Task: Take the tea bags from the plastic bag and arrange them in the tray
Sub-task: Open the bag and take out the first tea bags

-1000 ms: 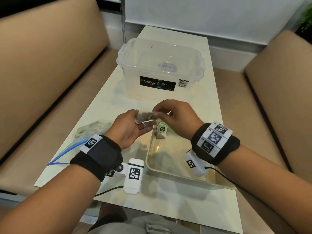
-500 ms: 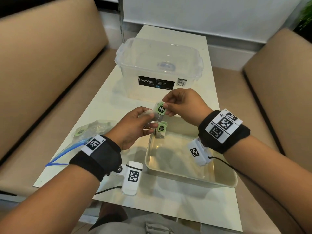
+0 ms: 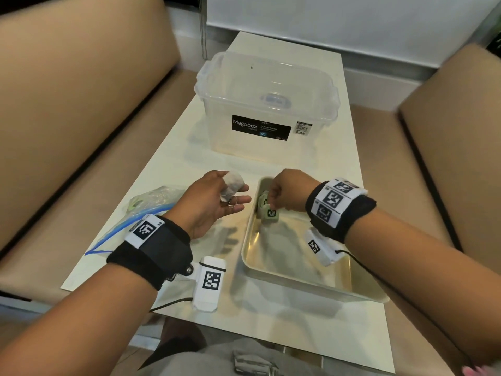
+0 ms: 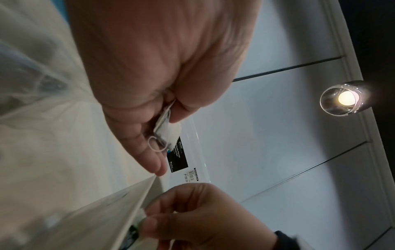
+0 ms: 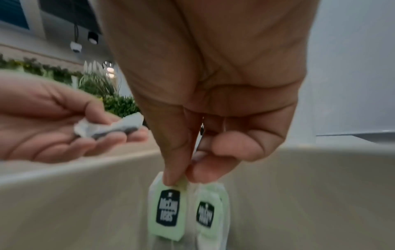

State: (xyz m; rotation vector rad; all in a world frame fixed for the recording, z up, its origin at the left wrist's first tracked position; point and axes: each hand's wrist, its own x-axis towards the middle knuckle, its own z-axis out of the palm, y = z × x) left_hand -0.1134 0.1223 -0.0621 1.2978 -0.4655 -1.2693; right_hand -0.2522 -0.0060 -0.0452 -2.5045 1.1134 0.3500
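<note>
Between tan sofas [image 3: 67,109], pale table [image 3: 168,164] bears tray [image 3: 298,283], clear box [image 3: 265,104].

The tray [image 3: 311,287] sits on the tabletop [image 3: 173,156], at its near right. Behind the tray stands the storage box [image 3: 267,109]. Left of the tray lies the plastic bag [image 3: 141,213]. In the tray's far left corner are two tea bags [image 3: 268,211], the right hand [image 3: 291,194] over them. Left of the tray, above the tabletop, the left hand [image 3: 214,204] carries a tea bag [image 3: 231,184].
</note>
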